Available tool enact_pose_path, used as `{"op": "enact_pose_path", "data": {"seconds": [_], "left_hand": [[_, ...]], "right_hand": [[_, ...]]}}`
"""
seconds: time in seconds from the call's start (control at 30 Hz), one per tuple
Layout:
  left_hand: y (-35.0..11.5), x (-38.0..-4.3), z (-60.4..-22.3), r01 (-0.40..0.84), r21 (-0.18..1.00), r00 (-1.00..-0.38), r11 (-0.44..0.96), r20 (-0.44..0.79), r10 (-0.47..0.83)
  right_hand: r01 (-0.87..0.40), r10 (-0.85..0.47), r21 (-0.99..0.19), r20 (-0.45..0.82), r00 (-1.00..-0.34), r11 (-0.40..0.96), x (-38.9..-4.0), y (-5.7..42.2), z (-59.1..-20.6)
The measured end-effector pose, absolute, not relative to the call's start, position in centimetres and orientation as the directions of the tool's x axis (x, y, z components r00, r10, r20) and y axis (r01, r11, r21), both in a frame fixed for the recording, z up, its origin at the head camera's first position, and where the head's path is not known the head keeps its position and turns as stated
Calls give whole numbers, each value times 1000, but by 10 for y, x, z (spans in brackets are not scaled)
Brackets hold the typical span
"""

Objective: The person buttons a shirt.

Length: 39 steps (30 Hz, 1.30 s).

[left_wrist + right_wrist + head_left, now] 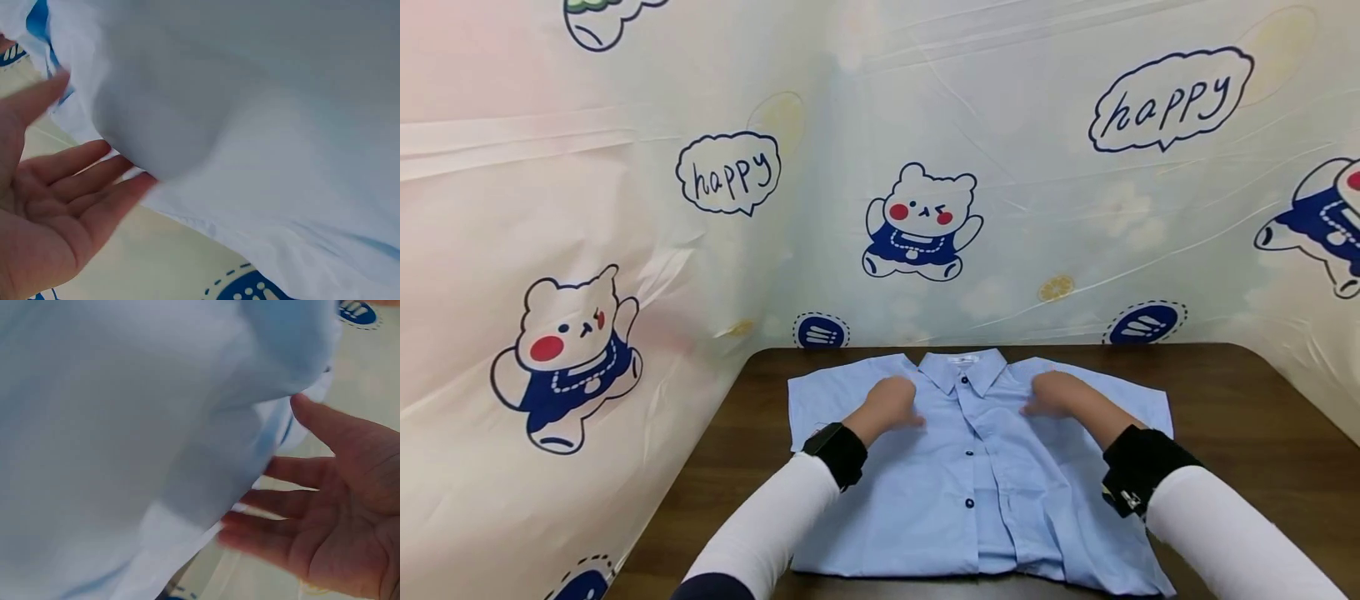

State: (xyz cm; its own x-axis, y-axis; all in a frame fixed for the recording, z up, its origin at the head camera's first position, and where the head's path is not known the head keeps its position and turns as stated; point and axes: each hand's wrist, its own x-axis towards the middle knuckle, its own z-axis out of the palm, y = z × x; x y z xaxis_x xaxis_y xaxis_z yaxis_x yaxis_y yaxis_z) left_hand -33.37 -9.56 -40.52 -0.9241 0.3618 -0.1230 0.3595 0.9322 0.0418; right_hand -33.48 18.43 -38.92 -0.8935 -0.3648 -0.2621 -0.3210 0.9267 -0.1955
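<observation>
A light blue short-sleeved button-up shirt (925, 483) lies front side up on the dark wooden table, its collar at the far edge. My left hand (891, 404) is over the chest on the left, and its fingertips meet the cloth in the left wrist view, the thumb held apart. Over the other side of the chest is my right hand (1051, 394). In the right wrist view its fingers are spread and fairly straight, with fingertips and thumb tip at the fabric. Neither hand visibly pinches the cloth.
The brown table (1232, 417) reaches past the shirt on both sides. Behind and to the left hangs a pale curtain (820, 250) printed with bears and the word happy. The shirt's lower hem lies near the front edge, with creases on its right half.
</observation>
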Motion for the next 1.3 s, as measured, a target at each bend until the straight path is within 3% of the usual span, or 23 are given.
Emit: {"op": "enact_pose_path", "data": {"seconds": [0.13, 0.4, 0.87, 1.1, 1.3], "left_hand": [[-104, -324, -411, 354, 16, -901, 935, -263, 346], [-105, -335, -421, 319, -23, -891, 947, -348, 292], [-101, -351, -409, 269, -16, -890, 963, -387, 242], [-77, -358, -391, 207, 7, -919, 978, -343, 197], [-49, -363, -394, 207, 175, -929, 963, -273, 249]], "right_hand": [[-260, -298, -147, -427, -854, 954, -326, 196, -394], [-182, -260, -205, -475, -841, 962, -339, 207, -403], [-113, -211, -225, -479, -852, 968, -359, 203, -389], [-268, -304, -146, -376, -875, 952, -378, 173, -370], [-275, -379, -334, -304, -874, 902, -369, 128, -366]]}}
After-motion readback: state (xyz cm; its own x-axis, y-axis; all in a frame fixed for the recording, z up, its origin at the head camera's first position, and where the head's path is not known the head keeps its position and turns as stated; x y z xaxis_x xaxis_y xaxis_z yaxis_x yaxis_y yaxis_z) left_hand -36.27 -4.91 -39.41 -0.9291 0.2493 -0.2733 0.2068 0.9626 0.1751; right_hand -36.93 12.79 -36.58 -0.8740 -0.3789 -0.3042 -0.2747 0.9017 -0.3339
